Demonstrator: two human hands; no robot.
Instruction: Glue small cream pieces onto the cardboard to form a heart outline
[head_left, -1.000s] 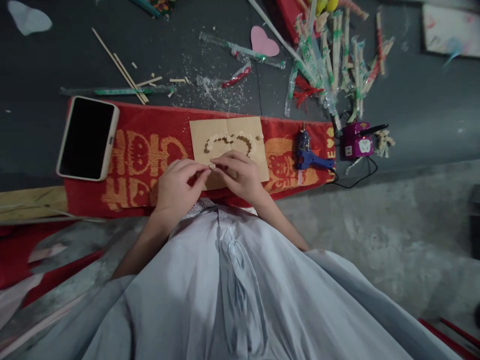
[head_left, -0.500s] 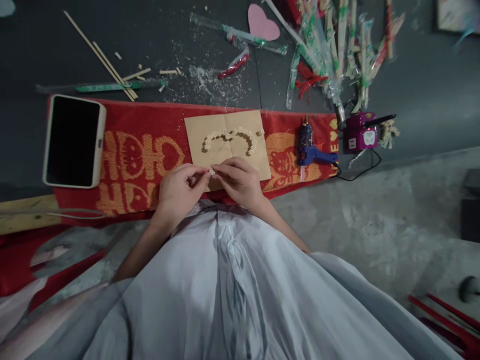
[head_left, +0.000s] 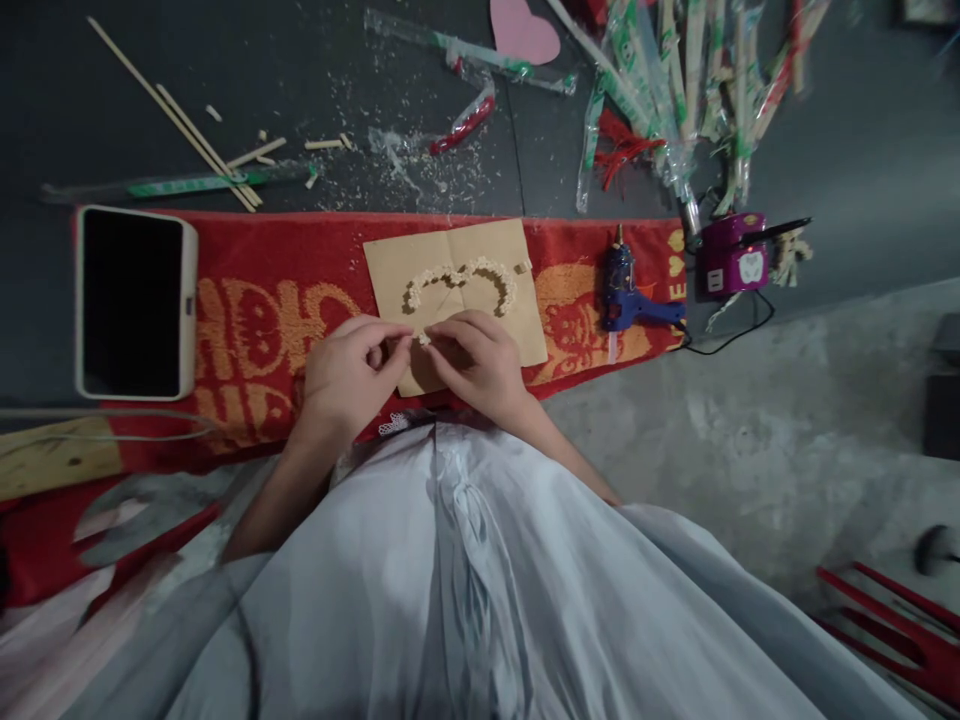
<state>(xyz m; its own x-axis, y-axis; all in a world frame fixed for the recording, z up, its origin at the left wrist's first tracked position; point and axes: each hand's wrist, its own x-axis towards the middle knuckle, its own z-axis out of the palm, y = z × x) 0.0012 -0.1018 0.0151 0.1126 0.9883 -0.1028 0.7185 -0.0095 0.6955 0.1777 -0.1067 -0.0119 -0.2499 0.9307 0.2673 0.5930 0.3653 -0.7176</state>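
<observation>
My left hand (head_left: 351,368) has its thumb and index finger brought together in a pinch; whatever is between them is too small to make out. Facing it, a short gap away, my right hand (head_left: 480,362) pinches a small pale cluster of wooden bits (head_left: 424,340) at its fingertips. Both hands hover over the near edge of a creased brown card (head_left: 480,240). On the card, short pale wooden pieces (head_left: 457,274) form a double-arched line like the top of a heart. One separate small piece (head_left: 523,267) sits near the card's right edge.
The card lies on a red and orange towel (head_left: 285,240). To the right are a blue glue gun (head_left: 621,290) and a purple box (head_left: 733,265). A tablet-like device (head_left: 135,300) lies left. Beyond are wooden sticks (head_left: 195,130), wrapped chopsticks (head_left: 675,100) and a pink paper heart (head_left: 525,30).
My left hand has drawn slightly left, so the fingertips that met around the small cluster are now apart. The cluster stays at my right fingertips. The view has shifted a little.
</observation>
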